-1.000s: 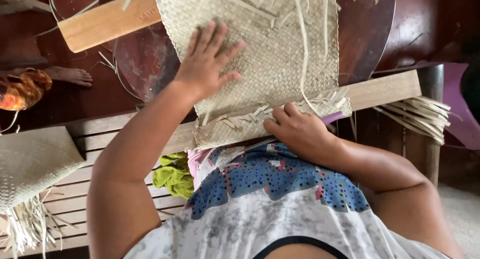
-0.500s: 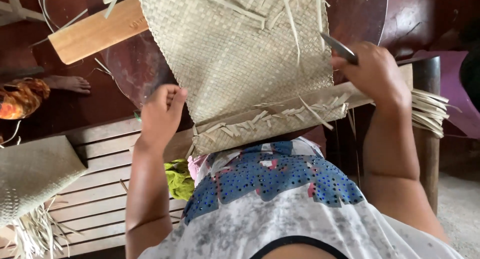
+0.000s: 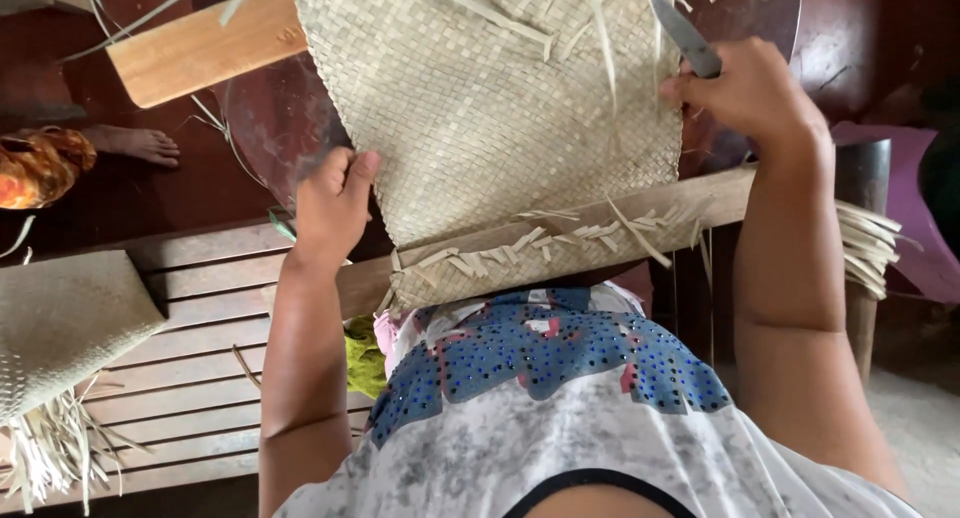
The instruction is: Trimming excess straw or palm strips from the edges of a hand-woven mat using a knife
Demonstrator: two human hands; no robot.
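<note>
1. A wide slatted wooden bench (image 3: 190, 378) was spread across the lower left of the view, under the person's left forearm.
2. The big woven mat (image 3: 500, 108) was laid over the middle of the scene, running off the top edge, with its near hem folded and loose strip ends sticking out just above the person's chest.
3. A long wooden plank (image 3: 720, 193) was seen under the mat's folded hem, reaching out to the right.
4. A second woven piece (image 3: 60, 323) with a frayed fringe was set at the far left on the bench, well apart from the mat.
5. Another wooden board (image 3: 200, 48) was laid at the upper left, its right end tucked under the mat's corner.
6. A bundle of dried strips (image 3: 868, 243) was hung off the right end of the plank.
7. The left hand (image 3: 332, 203) was clamped on the mat's left edge, fingers curled under and thumb pressed on top.
8. The right hand (image 3: 748, 90) was raised at the mat's right edge, closed tight around a knife (image 3: 683, 33), the blade pointed up and left over the weave; whether the tip was touching a strip could not be made out.
9. A bare foot (image 3: 135, 143) of another person was glimpsed on the dark floor at the left.
10. A yellow-green cloth (image 3: 365, 363) was tucked beside the person's shirt.
</note>
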